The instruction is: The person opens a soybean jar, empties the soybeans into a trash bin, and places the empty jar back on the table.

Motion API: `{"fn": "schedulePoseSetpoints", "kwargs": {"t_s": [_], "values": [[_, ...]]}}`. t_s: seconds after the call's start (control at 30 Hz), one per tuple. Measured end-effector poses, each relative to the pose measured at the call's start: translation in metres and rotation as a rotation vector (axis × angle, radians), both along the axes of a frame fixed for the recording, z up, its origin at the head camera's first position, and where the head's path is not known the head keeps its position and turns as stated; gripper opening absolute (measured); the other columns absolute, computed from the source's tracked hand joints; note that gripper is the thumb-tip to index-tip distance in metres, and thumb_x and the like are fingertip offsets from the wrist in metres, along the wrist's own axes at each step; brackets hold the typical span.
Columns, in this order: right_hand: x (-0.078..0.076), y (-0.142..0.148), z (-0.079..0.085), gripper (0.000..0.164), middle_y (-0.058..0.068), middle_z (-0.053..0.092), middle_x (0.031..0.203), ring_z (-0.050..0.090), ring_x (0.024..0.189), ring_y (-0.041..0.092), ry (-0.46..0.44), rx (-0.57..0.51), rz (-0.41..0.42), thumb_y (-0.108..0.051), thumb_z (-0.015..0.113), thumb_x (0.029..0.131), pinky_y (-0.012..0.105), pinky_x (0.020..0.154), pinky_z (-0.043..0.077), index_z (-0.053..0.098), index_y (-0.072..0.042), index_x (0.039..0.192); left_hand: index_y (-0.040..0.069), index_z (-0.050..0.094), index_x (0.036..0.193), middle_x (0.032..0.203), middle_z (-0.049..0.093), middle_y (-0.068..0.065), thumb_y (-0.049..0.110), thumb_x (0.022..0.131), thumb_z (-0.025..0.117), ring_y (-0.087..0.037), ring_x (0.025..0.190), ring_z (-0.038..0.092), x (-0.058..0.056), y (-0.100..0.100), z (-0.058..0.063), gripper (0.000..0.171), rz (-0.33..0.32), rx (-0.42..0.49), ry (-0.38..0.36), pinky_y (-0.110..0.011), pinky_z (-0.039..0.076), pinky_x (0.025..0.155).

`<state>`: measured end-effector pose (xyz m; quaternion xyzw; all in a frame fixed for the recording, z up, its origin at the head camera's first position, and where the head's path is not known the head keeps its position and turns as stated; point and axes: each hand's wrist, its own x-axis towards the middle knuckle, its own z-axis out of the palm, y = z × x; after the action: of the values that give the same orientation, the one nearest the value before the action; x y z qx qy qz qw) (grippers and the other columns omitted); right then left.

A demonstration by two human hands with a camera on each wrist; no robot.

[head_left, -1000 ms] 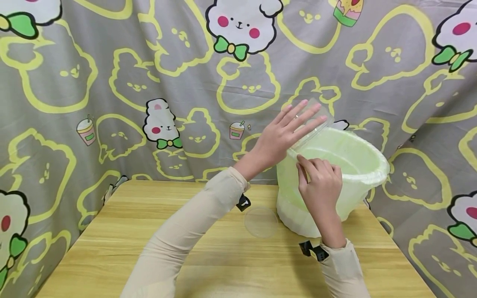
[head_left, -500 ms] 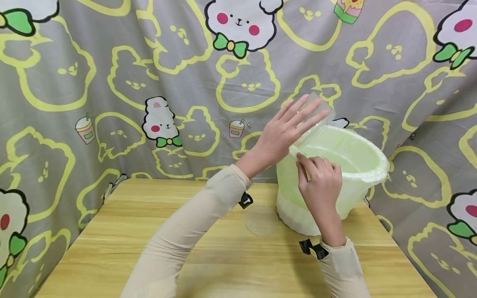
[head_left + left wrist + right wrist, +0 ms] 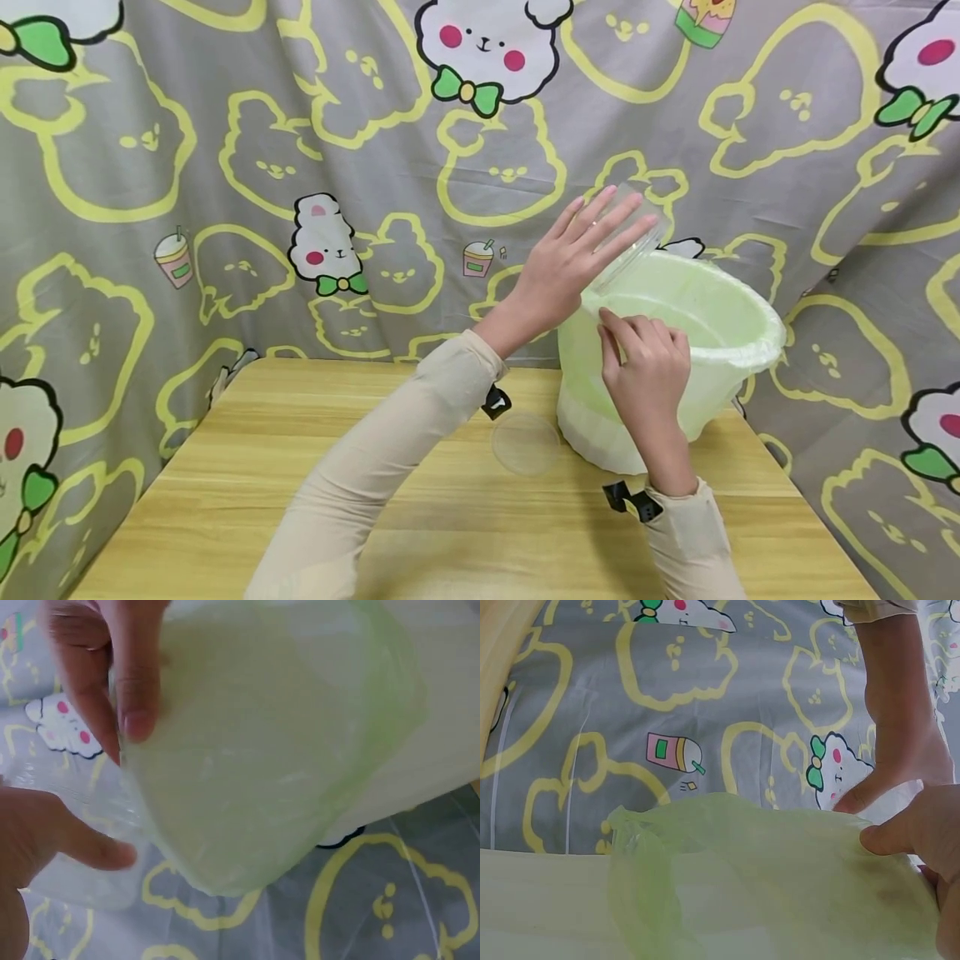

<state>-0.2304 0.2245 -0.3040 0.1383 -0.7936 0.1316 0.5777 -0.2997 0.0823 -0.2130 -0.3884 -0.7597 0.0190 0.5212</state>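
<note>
My left hand point(image 3: 562, 262) holds a clear plastic container point(image 3: 652, 212) at the left rim of a trash can point(image 3: 600, 433), its fingers stretched along one side. In the left wrist view the thumb lies against the clear container point(image 3: 90, 885), which is tilted. Whatever it contains cannot be made out. A thin pale green bag point(image 3: 727, 862) lines the can and folds over the rim. With thumb and fingers, my right hand point(image 3: 648, 367) pinches the bag's edge point(image 3: 139, 795) at the near left of the rim, just below the left hand.
A round clear lid point(image 3: 525, 444) lies flat on the wooden table point(image 3: 300, 433), left of the trash can. Behind the table hangs a grey patterned curtain point(image 3: 405, 175). Black straps point(image 3: 630, 502) are on both wrists.
My left hand has risen slightly with the clear container. The right hand keeps its pinch on the bag, and the can and lid stay where they were.
</note>
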Motion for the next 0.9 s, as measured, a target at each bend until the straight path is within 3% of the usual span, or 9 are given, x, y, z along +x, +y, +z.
{"fn": "schedulePoseSetpoints", "kwargs": {"t_s": [0.17, 0.47, 0.9], "values": [[-0.001, -0.0002, -0.0006, 0.013, 0.016, 0.075, 0.085, 0.064, 0.076, 0.036, -0.004, -0.002, 0.001, -0.009, 0.072, 0.093, 0.052, 0.075, 0.045, 0.08, -0.004, 0.102, 0.025, 0.041, 0.157, 0.165, 0.037, -0.001, -0.021, 0.089, 0.028, -0.025, 0.156, 0.027, -0.0003, -0.0013, 0.0, 0.083, 0.004, 0.035, -0.013, -0.04, 0.013, 0.13], [-0.0003, -0.0007, 0.0001, 0.013, 0.017, 0.075, 0.085, 0.064, 0.075, 0.037, 0.008, -0.011, 0.007, -0.007, 0.072, 0.093, 0.052, 0.075, 0.045, 0.08, -0.004, 0.102, 0.025, 0.039, 0.158, 0.166, 0.034, -0.001, -0.016, 0.089, 0.036, -0.024, 0.157, 0.025, 0.0, -0.0036, -0.0005, 0.081, 0.009, 0.005, -0.066, -0.041, 0.008, 0.131], [-0.0005, -0.0012, -0.001, 0.013, 0.017, 0.075, 0.085, 0.063, 0.074, 0.037, 0.002, -0.021, 0.003, -0.008, 0.072, 0.093, 0.052, 0.075, 0.044, 0.08, -0.004, 0.102, 0.028, 0.042, 0.156, 0.164, 0.039, 0.001, -0.01, 0.092, 0.037, -0.023, 0.155, 0.03, 0.0002, -0.0058, 0.0008, 0.075, 0.036, 0.019, -0.036, -0.044, 0.016, 0.13]]}}
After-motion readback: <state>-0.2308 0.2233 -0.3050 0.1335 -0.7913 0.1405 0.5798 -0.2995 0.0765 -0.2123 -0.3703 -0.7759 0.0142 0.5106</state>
